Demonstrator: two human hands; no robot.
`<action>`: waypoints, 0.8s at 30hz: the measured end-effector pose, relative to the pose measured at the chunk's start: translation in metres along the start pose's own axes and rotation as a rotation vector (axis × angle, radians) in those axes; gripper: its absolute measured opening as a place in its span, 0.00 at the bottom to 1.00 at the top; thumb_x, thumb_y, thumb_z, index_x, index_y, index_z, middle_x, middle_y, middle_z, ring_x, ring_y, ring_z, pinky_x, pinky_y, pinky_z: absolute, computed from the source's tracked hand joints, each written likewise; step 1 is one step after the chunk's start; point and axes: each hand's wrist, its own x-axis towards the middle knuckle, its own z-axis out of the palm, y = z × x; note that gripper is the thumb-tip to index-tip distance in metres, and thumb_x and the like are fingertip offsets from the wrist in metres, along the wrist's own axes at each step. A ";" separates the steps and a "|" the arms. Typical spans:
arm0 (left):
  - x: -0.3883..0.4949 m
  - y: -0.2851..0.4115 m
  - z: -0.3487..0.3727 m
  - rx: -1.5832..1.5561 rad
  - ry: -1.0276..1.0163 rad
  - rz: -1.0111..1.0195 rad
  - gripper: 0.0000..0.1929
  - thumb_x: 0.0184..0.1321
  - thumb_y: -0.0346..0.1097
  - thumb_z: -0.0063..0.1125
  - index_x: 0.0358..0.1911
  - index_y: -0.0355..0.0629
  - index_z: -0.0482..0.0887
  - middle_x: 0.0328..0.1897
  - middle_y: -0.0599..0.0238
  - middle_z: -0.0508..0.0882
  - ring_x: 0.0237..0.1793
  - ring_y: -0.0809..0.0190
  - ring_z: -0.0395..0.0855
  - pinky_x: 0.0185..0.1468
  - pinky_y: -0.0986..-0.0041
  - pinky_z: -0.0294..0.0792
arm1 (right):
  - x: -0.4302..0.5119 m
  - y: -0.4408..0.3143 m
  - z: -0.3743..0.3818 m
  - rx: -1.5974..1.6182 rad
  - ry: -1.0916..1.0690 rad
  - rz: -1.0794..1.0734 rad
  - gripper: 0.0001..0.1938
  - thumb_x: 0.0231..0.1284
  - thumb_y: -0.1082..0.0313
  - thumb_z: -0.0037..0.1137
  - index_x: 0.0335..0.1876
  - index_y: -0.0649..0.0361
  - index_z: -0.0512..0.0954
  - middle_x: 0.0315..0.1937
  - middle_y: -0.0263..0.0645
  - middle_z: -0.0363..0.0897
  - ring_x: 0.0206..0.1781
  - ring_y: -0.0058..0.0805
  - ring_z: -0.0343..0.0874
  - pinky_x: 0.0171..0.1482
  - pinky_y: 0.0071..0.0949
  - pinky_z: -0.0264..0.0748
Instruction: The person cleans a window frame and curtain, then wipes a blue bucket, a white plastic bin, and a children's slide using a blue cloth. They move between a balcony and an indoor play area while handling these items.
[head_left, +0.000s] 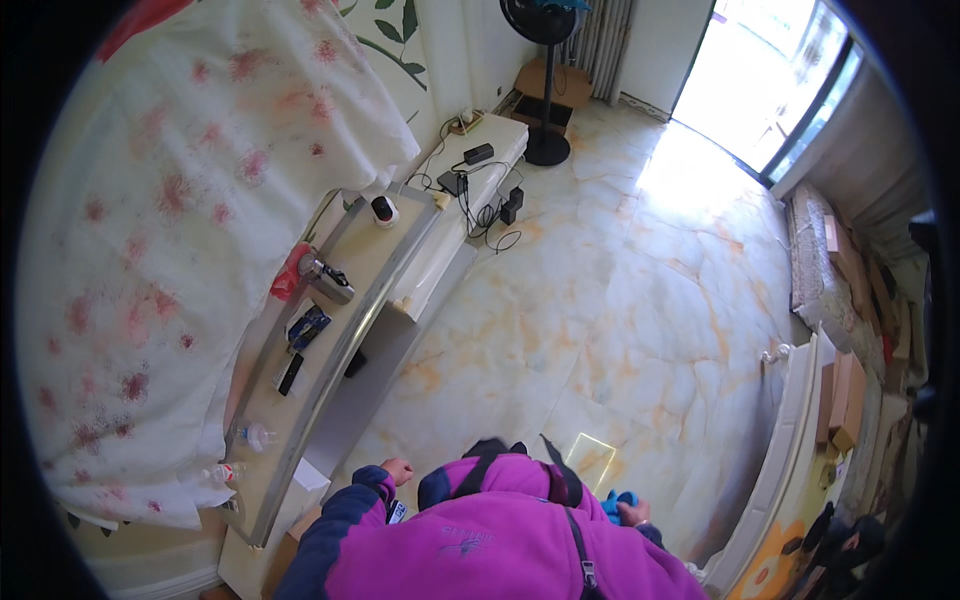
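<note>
My left hand (399, 471) hangs beside the media stand, with its fingers curled in and nothing seen in it. Below that wrist, a small device with a lit screen (397, 512) lies against my sleeve. My right hand (636, 513) grips a bunched blue cloth (619, 504) on the other side of my body. Nearest to my left hand is the stand's glass-like upper shelf (352, 259). On it are a steel flask (328, 279), a dark blue packet (307, 328), a black remote control (288, 375), and a white camera (384, 211).
A flower-printed cloth (172, 225) drapes over something tall at the left. Cables and power adapters (480, 206) trail off the low white bench. A black pedestal fan (547, 148) stands farther on. Cardboard boxes (846, 401) line the right, and a bright doorway (757, 82) opens beyond the marbled floor (600, 300).
</note>
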 end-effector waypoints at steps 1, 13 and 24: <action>0.010 0.010 -0.005 -0.085 -0.026 -0.082 0.13 0.56 0.42 0.56 0.43 0.47 0.86 0.30 0.61 0.85 0.30 0.61 0.83 0.37 0.69 0.74 | 0.025 -0.037 -0.010 -0.035 0.022 -0.042 0.10 0.41 0.67 0.60 0.27 0.67 0.79 0.23 0.38 0.80 0.26 0.25 0.76 0.32 0.32 0.76; 0.366 0.201 -0.263 0.138 -0.009 0.036 0.13 0.52 0.42 0.58 0.37 0.47 0.88 0.34 0.56 0.86 0.37 0.54 0.84 0.44 0.64 0.75 | 0.264 -0.197 -0.066 -0.028 0.084 0.268 0.34 0.44 0.43 0.69 0.42 0.73 0.78 0.36 0.49 0.82 0.41 0.34 0.80 0.44 0.35 0.76; 0.615 0.574 -0.502 -0.250 -0.011 0.057 0.11 0.60 0.38 0.54 0.42 0.42 0.82 0.28 0.59 0.83 0.30 0.60 0.85 0.29 0.63 0.79 | 0.425 -0.342 -0.149 0.293 -0.047 0.287 0.21 0.48 0.57 0.67 0.45 0.63 0.80 0.39 0.38 0.83 0.41 0.25 0.80 0.46 0.29 0.75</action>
